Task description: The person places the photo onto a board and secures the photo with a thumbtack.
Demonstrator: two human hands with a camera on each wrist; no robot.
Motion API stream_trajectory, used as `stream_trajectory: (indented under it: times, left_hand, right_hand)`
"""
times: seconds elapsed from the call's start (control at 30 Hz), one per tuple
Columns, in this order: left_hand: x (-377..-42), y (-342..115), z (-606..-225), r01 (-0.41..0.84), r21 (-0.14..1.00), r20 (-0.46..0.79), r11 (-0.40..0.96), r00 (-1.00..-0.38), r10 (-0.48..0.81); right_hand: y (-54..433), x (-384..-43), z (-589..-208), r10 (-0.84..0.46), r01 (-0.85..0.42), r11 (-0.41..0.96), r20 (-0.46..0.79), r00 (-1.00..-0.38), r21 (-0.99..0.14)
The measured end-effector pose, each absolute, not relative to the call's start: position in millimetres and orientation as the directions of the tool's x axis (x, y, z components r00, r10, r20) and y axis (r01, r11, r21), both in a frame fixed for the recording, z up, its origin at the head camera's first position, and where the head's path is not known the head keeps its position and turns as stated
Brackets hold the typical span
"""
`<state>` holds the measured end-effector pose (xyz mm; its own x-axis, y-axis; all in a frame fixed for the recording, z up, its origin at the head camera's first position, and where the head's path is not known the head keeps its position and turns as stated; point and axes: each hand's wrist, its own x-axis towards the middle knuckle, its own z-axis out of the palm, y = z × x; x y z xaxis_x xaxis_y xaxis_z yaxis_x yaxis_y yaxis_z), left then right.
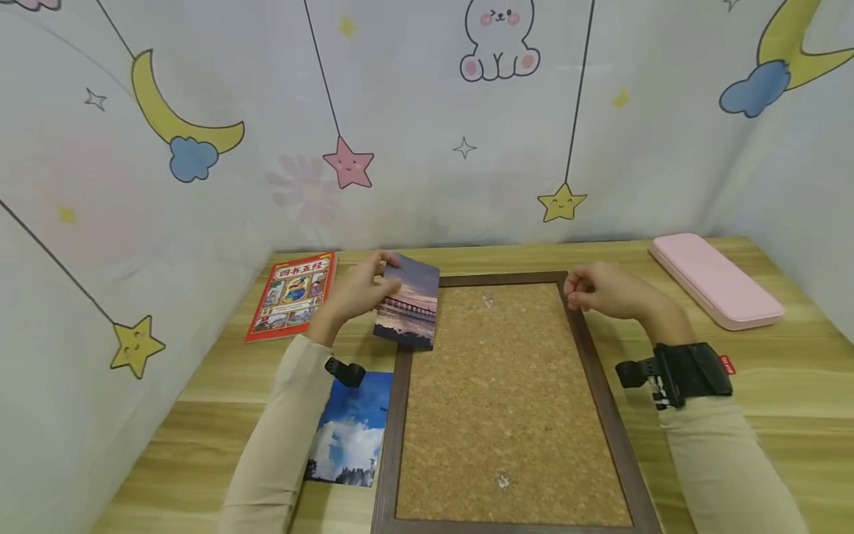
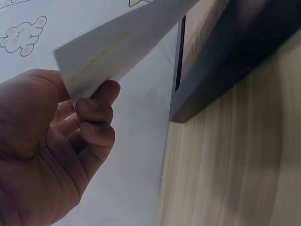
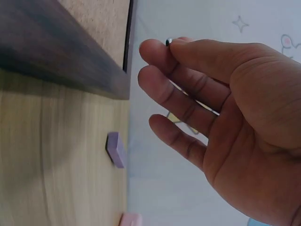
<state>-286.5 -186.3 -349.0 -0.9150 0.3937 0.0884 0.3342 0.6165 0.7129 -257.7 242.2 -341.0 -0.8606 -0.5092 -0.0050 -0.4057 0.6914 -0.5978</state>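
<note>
At the upper left of a brown-framed corkboard [image 1: 507, 400], my left hand [image 1: 363, 288] pinches a photo card [image 1: 415, 297] with a purple dusk sky over water. The card is tilted up and overlaps the board's left frame; its white back [image 2: 101, 56] shows in the left wrist view. My right hand [image 1: 603, 288] is by the board's upper right corner. Between its thumb and forefinger it pinches a tiny shiny pin [image 3: 169, 42], mostly hidden by the fingertips. Clear pins [image 1: 488, 301] sit on the cork near the top and the bottom.
A blue-sky photo card [image 1: 353, 430] lies left of the board, partly under my left forearm. Behind my left hand is a red-bordered booklet [image 1: 293, 293]. A pink case [image 1: 715, 280] lies at the back right. The right wrist view shows a small purple block [image 3: 115, 149].
</note>
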Motion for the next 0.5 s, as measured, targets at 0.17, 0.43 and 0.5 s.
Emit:
stream_trajectory:
  times: [0.17, 0.43, 0.5]
  left_hand:
    - [-288, -170, -351, 0.32, 0.754, 0.063, 0.573, -0.904, 0.422]
    - [-292, -155, -351, 0.32, 0.755, 0.063, 0.572, -0.904, 0.423]
    - [-293, -153, -351, 0.327, 0.753, 0.072, 0.571, -0.903, 0.423]
  right_hand:
    - [233, -262, -339, -0.508, -0.402, 0.696, -0.011, -0.861, -0.594]
    - [220, -269, -336, -0.517, -0.387, 0.689, -0.042, -0.855, -0.613]
    - [217, -270, -336, -0.515, -0.391, 0.697, -0.04, -0.856, -0.601]
